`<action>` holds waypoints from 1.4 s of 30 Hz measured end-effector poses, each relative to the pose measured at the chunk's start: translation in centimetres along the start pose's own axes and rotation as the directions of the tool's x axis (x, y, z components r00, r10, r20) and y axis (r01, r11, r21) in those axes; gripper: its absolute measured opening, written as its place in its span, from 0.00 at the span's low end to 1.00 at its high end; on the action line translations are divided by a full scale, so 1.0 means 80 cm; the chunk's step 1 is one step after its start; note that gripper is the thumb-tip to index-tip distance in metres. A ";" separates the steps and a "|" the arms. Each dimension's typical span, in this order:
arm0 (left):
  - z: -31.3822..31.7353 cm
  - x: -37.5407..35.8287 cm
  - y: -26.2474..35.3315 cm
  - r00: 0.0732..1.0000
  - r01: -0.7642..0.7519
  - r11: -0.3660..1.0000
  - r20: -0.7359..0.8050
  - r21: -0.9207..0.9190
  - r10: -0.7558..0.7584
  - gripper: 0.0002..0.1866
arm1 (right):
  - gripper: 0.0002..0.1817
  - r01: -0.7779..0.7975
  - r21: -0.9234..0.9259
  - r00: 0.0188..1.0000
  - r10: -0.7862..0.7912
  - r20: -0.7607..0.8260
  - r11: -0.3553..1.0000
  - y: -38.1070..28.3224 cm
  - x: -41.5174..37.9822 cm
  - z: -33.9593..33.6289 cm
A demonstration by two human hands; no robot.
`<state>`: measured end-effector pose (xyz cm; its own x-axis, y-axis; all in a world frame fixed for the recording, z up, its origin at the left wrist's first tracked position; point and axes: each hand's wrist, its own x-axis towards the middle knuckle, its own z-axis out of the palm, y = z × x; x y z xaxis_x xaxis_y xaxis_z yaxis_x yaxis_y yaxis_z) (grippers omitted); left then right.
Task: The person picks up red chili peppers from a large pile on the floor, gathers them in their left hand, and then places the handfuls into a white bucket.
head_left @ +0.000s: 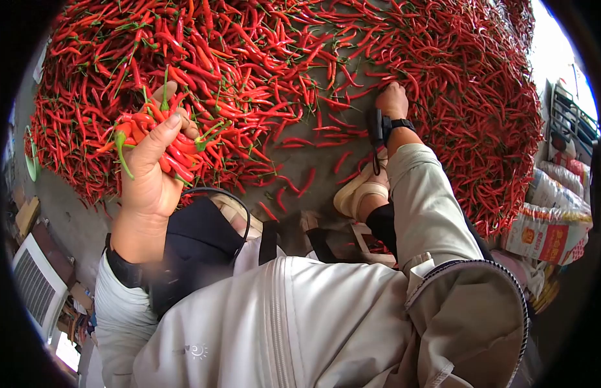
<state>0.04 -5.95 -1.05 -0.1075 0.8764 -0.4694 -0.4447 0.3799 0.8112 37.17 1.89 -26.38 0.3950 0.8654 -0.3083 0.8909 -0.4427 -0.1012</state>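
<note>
At the far left edge a white slatted unit (pixel 35 284) sits low, with a pale green round thing (pixel 31 158) beside the fringe of the chili heap (pixel 261 58), which spreads across the whole upper part of the view on a grey floor (pixel 313 161).

The left hand (pixel 151 171) is raised in front of the heap, thumb up, its grip clenched around a bunch of red chilies (pixel 174 139). The pods lie packed together across the palm, their long axes running roughly from upper left to lower right, with green stems (pixel 122 152) poking out at the thumb side and at the top. The bunch is held clear of the floor, just in front of the pile. A dark cuff shows at the wrist, then a pale grey sleeve. Below the hand hangs a black cloth piece (pixel 197 249) with a thin cord loop.

In the middle, loose chilies (pixel 307 181) lie scattered on bare floor between the two arms, most with their long axes pointing up toward the heap. A sandalled foot (pixel 358 191) rests just below them.

Further right, the right hand (pixel 392 100) reaches down to the inner edge of the heap, a black strap at the wrist. Its fingers are curled into the pods, but whether they close on any I cannot tell. This hand is the one touching the pile, and the scattered pods lie just down and to its left; the left hand is already full.

At the far right, printed sacks (pixel 549 226) stand beside the heap.
</note>
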 end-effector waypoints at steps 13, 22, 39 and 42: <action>-0.005 -0.001 -0.012 0.995 0.049 0.999 -0.082 0.006 -0.049 0.15 | 0.11 -0.314 0.948 0.730 -0.627 0.274 0.049 -0.189 -0.155 -0.101; -0.005 -0.002 -0.008 0.998 0.049 0.998 -0.042 -0.041 -0.050 0.12 | 0.04 -0.107 0.993 0.597 -0.795 0.107 0.054 -0.247 -0.247 -0.163; -0.021 -0.001 0.008 0.994 -0.004 0.994 -0.105 -0.110 -0.007 0.10 | 0.33 0.545 -0.307 0.834 -0.541 0.107 0.780 -0.096 -0.079 -0.047; -0.020 -0.005 0.010 0.997 -0.010 0.995 -0.081 -0.103 0.002 0.10 | 0.30 0.569 -0.341 0.805 -0.592 0.042 0.748 -0.060 -0.076 -0.052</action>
<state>-1.67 -6.43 -0.75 -0.1805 0.8502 -0.4945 -0.5325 0.3383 0.7759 31.44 -0.24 -20.06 -0.2194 0.9487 -0.2276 0.9679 0.2410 0.0717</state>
